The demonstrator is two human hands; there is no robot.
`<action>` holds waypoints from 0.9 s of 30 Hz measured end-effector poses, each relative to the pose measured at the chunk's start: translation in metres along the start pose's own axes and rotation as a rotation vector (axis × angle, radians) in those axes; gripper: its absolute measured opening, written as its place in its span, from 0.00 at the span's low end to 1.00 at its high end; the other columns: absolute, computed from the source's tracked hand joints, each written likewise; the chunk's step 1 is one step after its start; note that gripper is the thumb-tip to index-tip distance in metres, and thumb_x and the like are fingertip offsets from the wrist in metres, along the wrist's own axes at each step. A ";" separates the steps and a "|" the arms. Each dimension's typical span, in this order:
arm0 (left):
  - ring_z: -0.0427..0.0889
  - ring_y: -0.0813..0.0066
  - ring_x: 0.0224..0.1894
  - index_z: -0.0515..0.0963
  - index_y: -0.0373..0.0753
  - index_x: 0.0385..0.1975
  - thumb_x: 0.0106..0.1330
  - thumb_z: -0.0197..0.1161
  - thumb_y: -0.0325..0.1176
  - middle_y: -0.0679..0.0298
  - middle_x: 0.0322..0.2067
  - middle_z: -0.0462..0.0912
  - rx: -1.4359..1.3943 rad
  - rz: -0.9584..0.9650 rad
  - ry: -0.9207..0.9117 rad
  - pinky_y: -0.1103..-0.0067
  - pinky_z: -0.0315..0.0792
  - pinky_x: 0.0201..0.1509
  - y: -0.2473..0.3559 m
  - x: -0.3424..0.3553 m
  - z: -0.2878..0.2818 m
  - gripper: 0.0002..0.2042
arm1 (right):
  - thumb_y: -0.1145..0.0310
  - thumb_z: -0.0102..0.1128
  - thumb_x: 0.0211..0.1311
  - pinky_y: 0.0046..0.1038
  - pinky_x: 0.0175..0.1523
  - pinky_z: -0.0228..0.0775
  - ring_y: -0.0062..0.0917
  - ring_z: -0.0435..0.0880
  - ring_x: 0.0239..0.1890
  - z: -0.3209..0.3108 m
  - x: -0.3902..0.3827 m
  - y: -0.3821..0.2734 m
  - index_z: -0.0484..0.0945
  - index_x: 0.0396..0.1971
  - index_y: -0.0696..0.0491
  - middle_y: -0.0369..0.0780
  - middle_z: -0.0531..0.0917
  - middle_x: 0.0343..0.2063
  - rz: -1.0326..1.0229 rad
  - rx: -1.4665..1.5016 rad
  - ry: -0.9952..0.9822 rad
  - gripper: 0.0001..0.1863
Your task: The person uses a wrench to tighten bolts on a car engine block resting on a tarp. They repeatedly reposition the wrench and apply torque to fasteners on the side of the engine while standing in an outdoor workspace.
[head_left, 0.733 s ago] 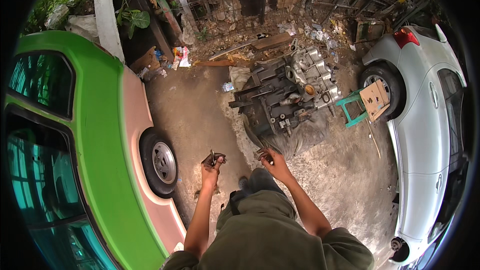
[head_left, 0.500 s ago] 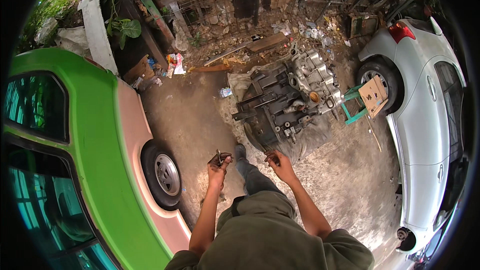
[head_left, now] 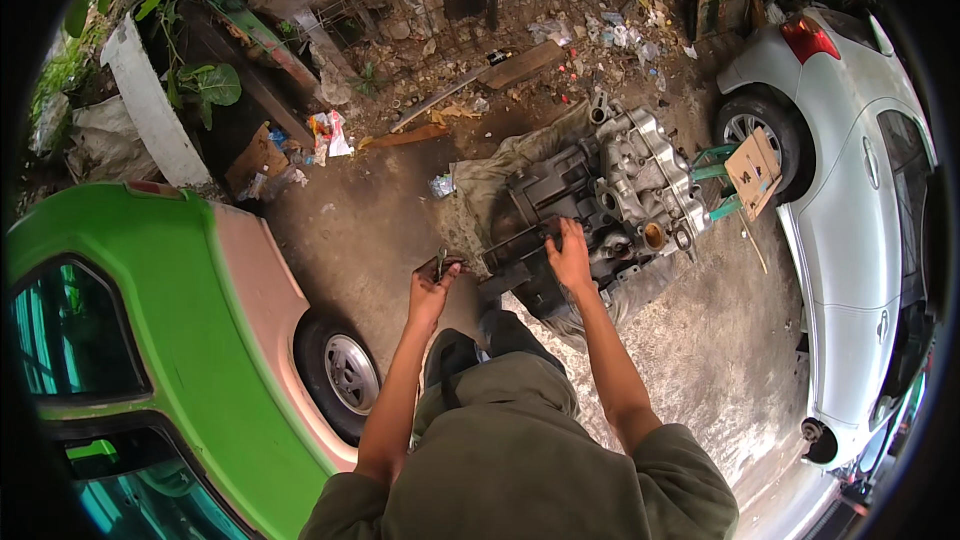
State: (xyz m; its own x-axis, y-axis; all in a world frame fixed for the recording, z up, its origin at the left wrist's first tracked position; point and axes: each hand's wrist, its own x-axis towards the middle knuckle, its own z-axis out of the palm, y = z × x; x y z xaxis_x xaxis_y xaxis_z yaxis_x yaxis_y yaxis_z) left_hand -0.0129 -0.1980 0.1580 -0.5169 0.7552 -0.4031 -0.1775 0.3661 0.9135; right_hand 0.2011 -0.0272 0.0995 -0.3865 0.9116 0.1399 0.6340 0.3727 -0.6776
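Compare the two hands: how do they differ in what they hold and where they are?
The left hand holds a small dark metal tool above the concrete floor; the right hand holds nothing and lies on the dark engine block. The left is curled, the right spread flat. Both are bare.

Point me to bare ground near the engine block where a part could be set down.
Bare concrete lies between the green car and the engine block, ahead of the left hand. More open floor runs between the block and the white car. Crowded: debris beyond the block, and under the right hand, which rests on it.
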 end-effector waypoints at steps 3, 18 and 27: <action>0.65 0.85 0.23 0.84 0.37 0.41 0.69 0.66 0.37 0.68 0.33 0.89 0.025 -0.011 -0.051 0.82 0.58 0.30 0.005 0.033 0.007 0.10 | 0.73 0.60 0.59 0.41 0.67 0.64 0.49 0.70 0.61 0.013 0.027 0.008 0.73 0.57 0.61 0.53 0.74 0.57 0.075 -0.051 -0.071 0.24; 0.79 0.74 0.34 0.82 0.37 0.41 0.65 0.71 0.33 0.65 0.37 0.87 0.078 -0.420 -0.245 0.75 0.71 0.39 -0.101 0.185 0.093 0.09 | 0.71 0.57 0.53 0.41 0.72 0.58 0.40 0.70 0.66 0.040 0.051 0.037 0.78 0.49 0.57 0.43 0.75 0.60 -0.050 -0.151 -0.091 0.20; 0.59 0.78 0.15 0.77 0.40 0.36 0.70 0.51 0.24 0.69 0.31 0.80 -0.202 -0.914 -0.455 0.78 0.61 0.19 -0.143 0.236 0.096 0.06 | 0.71 0.59 0.52 0.41 0.72 0.60 0.41 0.71 0.64 0.041 0.051 0.029 0.79 0.45 0.60 0.42 0.76 0.60 0.073 -0.150 -0.101 0.19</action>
State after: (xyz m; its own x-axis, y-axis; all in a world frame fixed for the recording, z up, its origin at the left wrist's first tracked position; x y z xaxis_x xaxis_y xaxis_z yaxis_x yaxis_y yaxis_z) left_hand -0.0293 -0.0199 -0.0730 0.2422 0.3850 -0.8906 -0.5012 0.8356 0.2249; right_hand 0.1729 0.0232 0.0573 -0.3959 0.9181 0.0161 0.7527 0.3345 -0.5671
